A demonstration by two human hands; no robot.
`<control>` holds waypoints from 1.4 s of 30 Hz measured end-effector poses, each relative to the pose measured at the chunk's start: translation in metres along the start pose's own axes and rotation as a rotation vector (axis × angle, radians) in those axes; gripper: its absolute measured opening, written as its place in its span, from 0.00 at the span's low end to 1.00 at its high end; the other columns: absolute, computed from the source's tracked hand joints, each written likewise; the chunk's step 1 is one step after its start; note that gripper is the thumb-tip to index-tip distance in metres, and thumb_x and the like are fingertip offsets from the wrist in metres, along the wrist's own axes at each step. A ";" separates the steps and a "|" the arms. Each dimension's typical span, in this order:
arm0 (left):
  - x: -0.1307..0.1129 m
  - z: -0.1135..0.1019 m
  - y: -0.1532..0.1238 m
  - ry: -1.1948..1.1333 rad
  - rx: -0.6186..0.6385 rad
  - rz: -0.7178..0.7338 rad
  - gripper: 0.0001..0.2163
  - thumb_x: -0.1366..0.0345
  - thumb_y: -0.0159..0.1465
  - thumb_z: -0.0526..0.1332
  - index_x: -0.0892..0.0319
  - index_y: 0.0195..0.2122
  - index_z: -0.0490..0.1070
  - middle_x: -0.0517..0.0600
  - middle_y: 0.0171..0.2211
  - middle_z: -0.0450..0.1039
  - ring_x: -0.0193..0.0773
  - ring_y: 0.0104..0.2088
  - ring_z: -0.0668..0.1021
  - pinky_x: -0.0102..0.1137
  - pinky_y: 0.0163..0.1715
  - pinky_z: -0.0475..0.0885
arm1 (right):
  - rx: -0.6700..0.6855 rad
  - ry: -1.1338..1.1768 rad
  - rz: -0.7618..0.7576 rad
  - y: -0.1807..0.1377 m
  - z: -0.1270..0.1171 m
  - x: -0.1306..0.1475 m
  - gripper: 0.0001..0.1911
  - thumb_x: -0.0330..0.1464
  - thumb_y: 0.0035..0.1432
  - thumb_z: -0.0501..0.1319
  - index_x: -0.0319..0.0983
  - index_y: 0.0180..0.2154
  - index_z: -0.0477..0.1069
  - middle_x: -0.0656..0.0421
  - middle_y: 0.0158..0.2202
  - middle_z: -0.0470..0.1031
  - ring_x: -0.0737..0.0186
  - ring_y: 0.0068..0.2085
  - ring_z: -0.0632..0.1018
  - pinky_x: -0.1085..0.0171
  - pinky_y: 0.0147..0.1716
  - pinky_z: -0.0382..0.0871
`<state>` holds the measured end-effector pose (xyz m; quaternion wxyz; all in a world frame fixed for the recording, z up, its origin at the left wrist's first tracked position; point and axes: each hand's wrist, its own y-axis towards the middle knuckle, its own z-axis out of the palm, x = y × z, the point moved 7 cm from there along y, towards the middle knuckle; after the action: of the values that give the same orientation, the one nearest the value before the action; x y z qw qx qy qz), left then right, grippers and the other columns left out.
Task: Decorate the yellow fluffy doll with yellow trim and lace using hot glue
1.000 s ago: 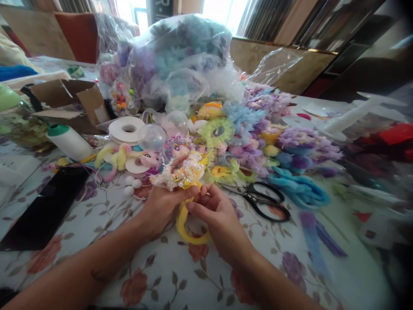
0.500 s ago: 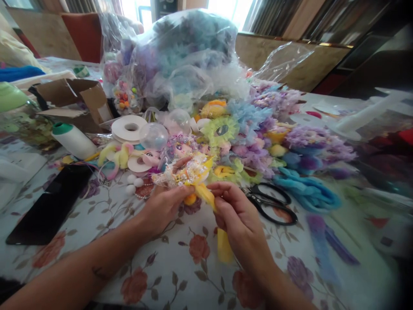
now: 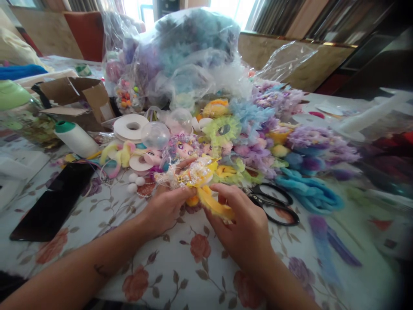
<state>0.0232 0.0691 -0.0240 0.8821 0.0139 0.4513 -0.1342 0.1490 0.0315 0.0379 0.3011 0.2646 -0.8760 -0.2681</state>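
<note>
My left hand (image 3: 164, 206) pinches a small yellow and white frilly ornament (image 3: 190, 174) just above the table. A fuzzy yellow pipe cleaner (image 3: 214, 206) runs from that ornament down to the right. My right hand (image 3: 240, 224) is closed around this pipe cleaner, fingers curled over it. Both hands hover over the flowered tablecloth (image 3: 193, 262), in front of a heap of fluffy pastel craft flowers (image 3: 258, 133).
Black scissors (image 3: 274, 202) lie just right of my right hand. A black phone (image 3: 54, 200) lies at left. A white thread spool (image 3: 75, 137), tape rolls (image 3: 130, 127), a cardboard box (image 3: 75, 97) and a plastic bag of fluff (image 3: 187, 56) stand behind. Blue pipe cleaners (image 3: 309, 193) lie at right.
The yellow pipe cleaner, a loop hanging under my hands a second ago, has been pulled out to the right. My right hand has shifted right and closed over it.
</note>
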 end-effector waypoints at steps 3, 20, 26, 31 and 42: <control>-0.005 0.001 0.000 -0.031 -0.002 0.031 0.21 0.68 0.56 0.66 0.56 0.52 0.74 0.50 0.40 0.81 0.47 0.48 0.79 0.38 0.51 0.71 | -0.001 -0.100 -0.074 -0.002 0.003 0.002 0.19 0.21 0.56 0.53 0.40 0.47 0.71 0.57 0.34 0.76 0.63 0.29 0.78 0.67 0.25 0.69; 0.013 -0.015 0.000 0.033 0.087 -0.178 0.04 0.65 0.55 0.67 0.59 0.28 0.78 0.52 0.30 0.79 0.50 0.44 0.78 0.42 0.50 0.70 | -0.059 0.048 -0.081 -0.006 0.001 0.013 0.10 0.21 0.62 0.57 0.38 0.43 0.69 0.55 0.36 0.75 0.64 0.36 0.77 0.68 0.36 0.71; 0.012 -0.005 -0.006 0.040 0.138 -0.254 0.09 0.59 0.55 0.70 0.59 0.31 0.80 0.52 0.34 0.81 0.51 0.45 0.79 0.42 0.52 0.71 | -0.027 0.066 -0.069 -0.006 0.001 0.012 0.13 0.19 0.62 0.51 0.37 0.43 0.68 0.55 0.34 0.73 0.63 0.34 0.75 0.66 0.32 0.70; 0.009 0.003 -0.007 0.006 0.130 -0.253 0.09 0.63 0.55 0.72 0.61 0.36 0.81 0.54 0.41 0.81 0.52 0.50 0.78 0.41 0.54 0.70 | 0.004 0.079 -0.064 -0.006 0.000 0.012 0.12 0.21 0.61 0.50 0.36 0.42 0.67 0.55 0.31 0.71 0.61 0.30 0.73 0.63 0.28 0.69; 0.012 -0.007 -0.006 0.040 0.080 -0.293 0.10 0.65 0.52 0.73 0.62 0.34 0.81 0.53 0.37 0.81 0.50 0.47 0.79 0.39 0.51 0.71 | -0.073 0.007 -0.016 -0.007 -0.001 0.011 0.03 0.27 0.61 0.63 0.37 0.38 0.72 0.56 0.30 0.75 0.63 0.28 0.77 0.65 0.27 0.69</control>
<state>0.0231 0.0614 -0.0374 0.8425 -0.0144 0.4605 -0.2792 0.1441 0.0188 0.0381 0.3115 0.2611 -0.8625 -0.3014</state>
